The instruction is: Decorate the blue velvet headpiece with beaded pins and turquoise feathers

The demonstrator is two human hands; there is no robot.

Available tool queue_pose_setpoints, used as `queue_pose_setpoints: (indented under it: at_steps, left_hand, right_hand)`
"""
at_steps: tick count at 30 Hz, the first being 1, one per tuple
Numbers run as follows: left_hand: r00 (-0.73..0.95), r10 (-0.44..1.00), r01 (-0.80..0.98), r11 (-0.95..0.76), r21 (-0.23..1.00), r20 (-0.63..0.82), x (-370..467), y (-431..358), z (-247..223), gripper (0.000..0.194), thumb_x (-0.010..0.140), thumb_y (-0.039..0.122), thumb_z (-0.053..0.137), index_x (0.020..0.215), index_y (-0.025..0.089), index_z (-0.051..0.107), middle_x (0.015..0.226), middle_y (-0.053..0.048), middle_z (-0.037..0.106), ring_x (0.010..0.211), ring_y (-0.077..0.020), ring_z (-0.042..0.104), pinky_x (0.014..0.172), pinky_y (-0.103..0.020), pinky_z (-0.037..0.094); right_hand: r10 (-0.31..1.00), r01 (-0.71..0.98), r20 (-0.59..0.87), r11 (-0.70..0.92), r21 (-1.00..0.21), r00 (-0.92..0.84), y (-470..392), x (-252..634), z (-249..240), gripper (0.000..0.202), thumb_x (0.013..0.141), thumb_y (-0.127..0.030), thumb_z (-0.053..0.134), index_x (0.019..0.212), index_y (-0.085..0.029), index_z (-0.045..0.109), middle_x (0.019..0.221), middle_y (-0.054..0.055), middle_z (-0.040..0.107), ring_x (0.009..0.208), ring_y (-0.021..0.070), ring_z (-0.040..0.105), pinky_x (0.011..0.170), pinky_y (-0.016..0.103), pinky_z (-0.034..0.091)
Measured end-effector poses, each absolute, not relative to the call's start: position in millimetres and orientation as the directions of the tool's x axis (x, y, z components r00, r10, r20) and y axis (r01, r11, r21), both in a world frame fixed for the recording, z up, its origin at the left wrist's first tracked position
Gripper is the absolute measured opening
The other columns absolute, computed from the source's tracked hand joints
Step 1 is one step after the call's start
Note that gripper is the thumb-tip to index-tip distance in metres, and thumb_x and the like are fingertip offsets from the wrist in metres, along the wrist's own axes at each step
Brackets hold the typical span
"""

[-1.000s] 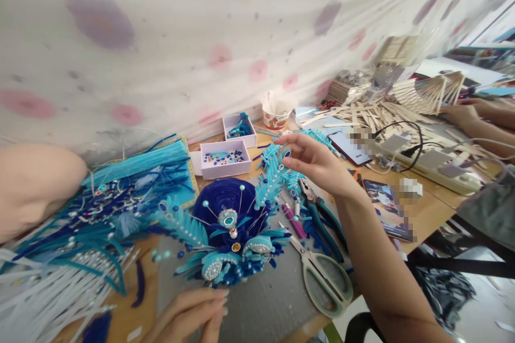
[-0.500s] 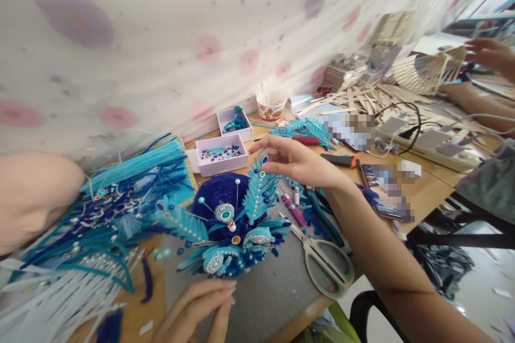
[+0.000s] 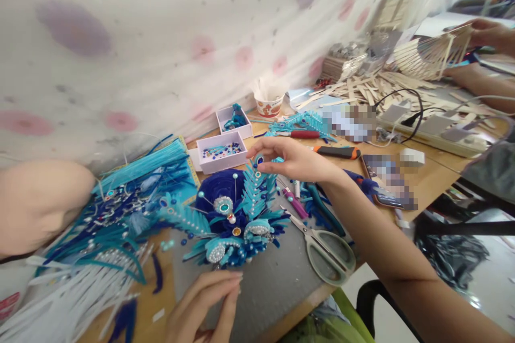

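A blue beaded headpiece (image 3: 231,220) rests on the grey mat, with a dark blue round back, pearl-trimmed petals, a gem centre and pearl-tipped pins. My right hand (image 3: 292,159) reaches over it from the right. Its thumb and fingers close around the gem tip of the upright turquoise feather-shaped piece (image 3: 253,193). Below the headpiece's near edge is my left hand (image 3: 207,305), thumb and fingertips drawn together; anything between them is hidden. A second feather-shaped piece (image 3: 183,214) leans out to the left, blurred. Scissors (image 3: 328,252) lie right of the headpiece.
A mannequin head (image 3: 40,206) stands at left by turquoise strips (image 3: 145,163) and white stems (image 3: 88,284). Behind are a bead box (image 3: 222,161) and a paper cup (image 3: 269,106). Pliers, a phone (image 3: 386,179) and a power strip (image 3: 438,134) lie right; another person's hands (image 3: 493,35) hold a slatted fan.
The view has shifted slightly, showing more of the mannequin head. My right hand stays at the feather tip and my left hand below the headpiece. The other person's hand has moved onto the fan.
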State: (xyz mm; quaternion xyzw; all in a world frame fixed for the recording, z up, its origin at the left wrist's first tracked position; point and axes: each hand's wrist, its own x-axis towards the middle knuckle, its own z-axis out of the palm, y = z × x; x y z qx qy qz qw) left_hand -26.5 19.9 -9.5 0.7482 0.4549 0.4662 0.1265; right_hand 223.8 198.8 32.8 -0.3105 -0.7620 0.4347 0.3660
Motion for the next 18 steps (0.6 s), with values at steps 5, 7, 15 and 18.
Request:
queue_pose_setpoints:
  at_steps: [5, 7, 15, 18]
  left_hand:
    - [0.226, 0.798, 0.588, -0.569, 0.575, 0.560, -26.4, 17.8, -13.1, 0.023, 0.085, 0.001, 0.064, 0.094, 0.022, 0.069, 0.087, 0.000, 0.077, 0.078, -0.0120, 0.074, 0.074, -0.018, 0.058]
    - [0.202, 0.801, 0.597, -0.557, 0.578, 0.563, -26.1, 15.7, -13.9, 0.023, 0.086, 0.001, 0.063, 0.095, 0.022, 0.069, 0.088, -0.001, 0.076, 0.081, -0.0118, 0.074, 0.079, -0.019, 0.058]
    - [0.091, 0.797, 0.604, -0.520, 0.603, 0.597, -23.5, 9.5, -26.4, 0.019, 0.089, 0.008, 0.062, 0.094, 0.023, 0.071, 0.093, -0.002, 0.076, 0.087, -0.0144, 0.074, 0.080, -0.022, 0.059]
    - [0.060, 0.786, 0.599, -0.521, 0.608, 0.615, -20.3, 9.5, -29.0, 0.016, 0.090, 0.012, 0.062, 0.092, 0.023, 0.073, 0.093, -0.003, 0.076, 0.087, -0.0151, 0.075, 0.079, -0.022, 0.060]
  right_hand:
    - [0.767, 0.241, 0.313, 0.513, -0.824, -0.560, 196.3, 230.4, 38.8, 0.013, 0.087, -0.024, 0.065, 0.099, -0.020, 0.070, 0.094, 0.003, 0.070, 0.086, 0.0189, 0.065, 0.079, 0.034, 0.051]
    - [0.779, 0.265, 0.311, 0.511, -0.818, -0.544, 194.3, 232.3, 40.7, 0.012, 0.086, -0.025, 0.066, 0.097, -0.020, 0.070, 0.092, 0.002, 0.070, 0.081, 0.0182, 0.064, 0.077, 0.033, 0.051]
    - [0.831, 0.298, 0.286, 0.460, -0.836, -0.478, 183.2, 238.8, 36.9, 0.013, 0.083, -0.026, 0.068, 0.094, -0.019, 0.069, 0.093, 0.003, 0.069, 0.076, 0.0163, 0.058, 0.078, 0.034, 0.048]
    - [0.833, 0.294, 0.292, 0.460, -0.838, -0.471, 183.4, 237.0, 27.9, 0.016, 0.083, -0.029, 0.068, 0.094, -0.018, 0.068, 0.089, 0.003, 0.069, 0.074, 0.0162, 0.058, 0.075, 0.034, 0.048]
